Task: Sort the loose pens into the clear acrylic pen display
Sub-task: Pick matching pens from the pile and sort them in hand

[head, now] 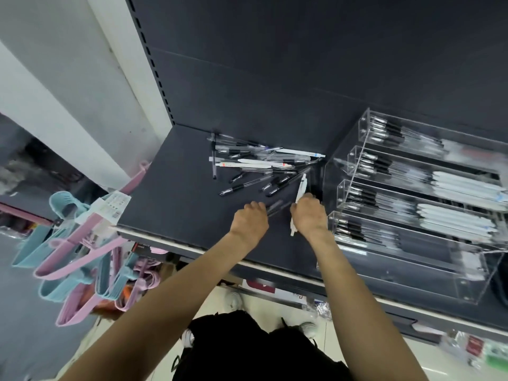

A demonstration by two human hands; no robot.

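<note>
Pens, loose (264, 166): a tangled heap on the dark shelf (170, 204), too overlapped and blurred for me to count; some clear with black grips, a few white.
Left hand (248, 220): my arm stretched forward, knuckles up, grip closed around the end of a clear pen (277, 207).
Right hand (309, 215): knuckles up, grip curled around white pens (300, 189); how many I cannot tell.
Acrylic display (346, 171): just right of my right hand, four stepped tiers visible, each holding pens.
Hangers (77, 243): pink and blue, left of the shelf.
</note>
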